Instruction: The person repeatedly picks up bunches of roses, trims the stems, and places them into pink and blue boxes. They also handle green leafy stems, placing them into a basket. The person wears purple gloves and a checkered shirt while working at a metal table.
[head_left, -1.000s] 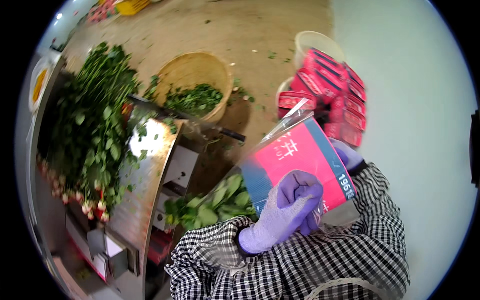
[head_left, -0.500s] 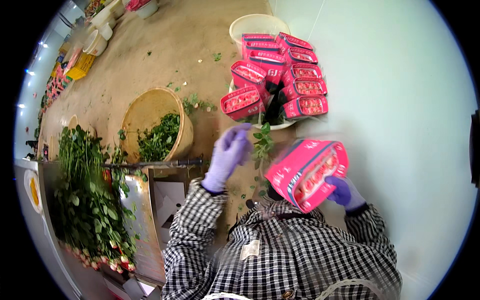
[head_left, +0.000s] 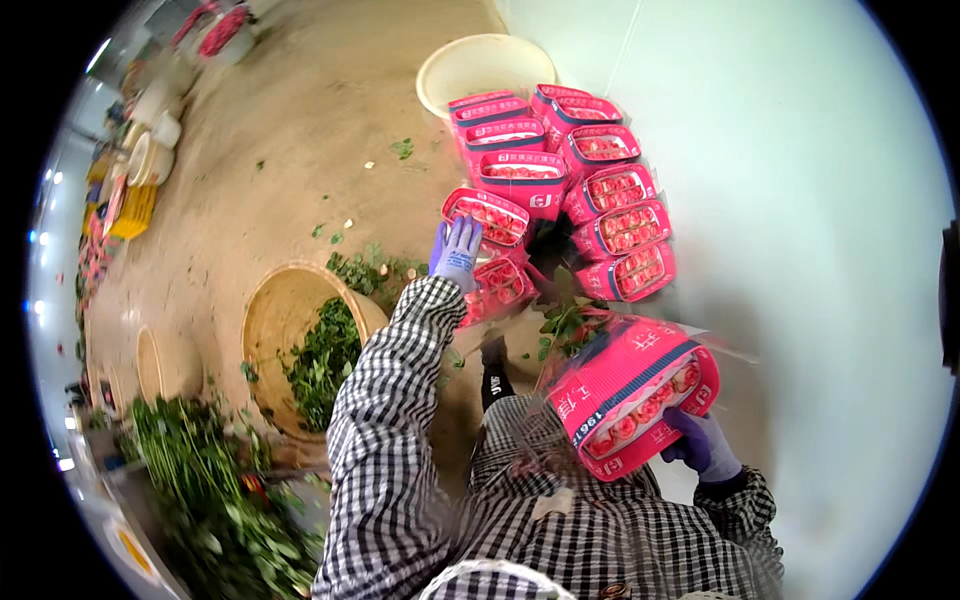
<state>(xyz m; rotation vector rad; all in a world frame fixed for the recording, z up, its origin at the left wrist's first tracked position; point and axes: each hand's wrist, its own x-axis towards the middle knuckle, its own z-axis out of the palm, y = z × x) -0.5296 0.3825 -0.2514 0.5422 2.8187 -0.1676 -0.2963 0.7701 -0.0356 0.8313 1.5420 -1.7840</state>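
Note:
My right hand (head_left: pixel 705 446), in a purple glove, grips a rose bouquet (head_left: pixel 640 395) by the edge of its pink wrap. The bouquet tilts with its pale pink blooms facing me; clear film and leafy stems extend from its far side. My left hand (head_left: pixel 457 252), gloved too, reaches forward with fingers extended against a wrapped rose bouquet (head_left: pixel 490 215) in the left row. Another bouquet (head_left: pixel 497 290) lies just below that hand, partly covered by it. Several more pink-wrapped bouquets (head_left: pixel 522 178) stand in two rows, largely hiding what holds them.
A white round tub (head_left: pixel 425 85) stands behind the bouquets, against the pale wall (head_left: pixel 760 150). On the left, a tan bucket (head_left: pixel 262 310) holds cut leaves. Long green stems (head_left: pixel 210 490) lie at lower left. Leaf scraps (head_left: pixel 402 148) dot the floor.
My left hand has moved forward onto the left row of bouquets. My right hand has shifted the held bouquet slightly lower and nearer. The whole view has turned and shifted.

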